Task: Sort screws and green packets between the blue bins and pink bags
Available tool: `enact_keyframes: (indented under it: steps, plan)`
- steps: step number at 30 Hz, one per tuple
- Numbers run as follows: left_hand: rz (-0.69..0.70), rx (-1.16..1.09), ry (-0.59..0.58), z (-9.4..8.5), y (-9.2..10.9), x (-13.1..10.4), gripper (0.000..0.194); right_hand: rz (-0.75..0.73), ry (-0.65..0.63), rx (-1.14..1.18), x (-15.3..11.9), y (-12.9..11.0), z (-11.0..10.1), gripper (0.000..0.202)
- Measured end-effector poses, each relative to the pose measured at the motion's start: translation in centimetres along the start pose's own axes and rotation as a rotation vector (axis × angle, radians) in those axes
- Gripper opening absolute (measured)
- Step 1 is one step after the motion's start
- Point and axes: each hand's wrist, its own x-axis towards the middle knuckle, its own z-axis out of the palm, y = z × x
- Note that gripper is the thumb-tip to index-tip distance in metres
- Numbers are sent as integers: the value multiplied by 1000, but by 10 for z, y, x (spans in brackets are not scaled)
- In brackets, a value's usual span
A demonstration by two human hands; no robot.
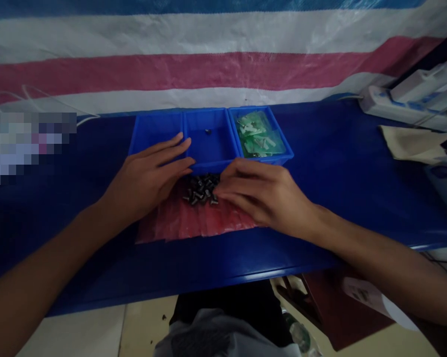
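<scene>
Dark metal screws (201, 188) lie in a small heap on a row of overlapping red plastic bags (194, 220). To the left of the heap my left hand (149, 171) is open, its fingers stretched over the front of the blue bins and its thumb side by the bags. At the heap's right edge, the fingertips of my right hand (260, 191) are pinched together; whatever they hold is hidden. Behind the heap stands the middle blue bin (212, 148), with one small dark piece inside. Part of the left blue bin (156, 130) is covered by my left hand.
The right blue bin (288, 148) holds green bags (258, 134) with pale pieces. At the far right are white power strips (390, 104) and a beige cloth (413, 144). A white cable (87, 119) lies at the left. The blue table's front edge (223, 282) runs before me.
</scene>
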Motion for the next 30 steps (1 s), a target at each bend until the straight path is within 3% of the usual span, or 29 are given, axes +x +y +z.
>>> enact_keyframes:
  steps: [4,10,15,19,23,25,30]
  plan:
    - [59,177,58,2,7,-4,25,216,188,323,5,-6,-9,9]
    - [61,249,229,4,19,-6,25,511,87,786,9,-8,-12,19]
    - [25,226,222,8,24,-6,23,636,38,972,10,-10,-14,10]
    - [26,235,201,6,24,-6,18,697,70,972,10,-7,-12,21]
    - [48,257,159,3,24,-6,17,561,231,992,8,-5,-11,33]
    - [35,263,140,3,23,-7,19,451,237,780,5,-6,-12,34]
    - [5,282,93,5,18,-8,25,-3,-37,-48,-4,2,-7,18]
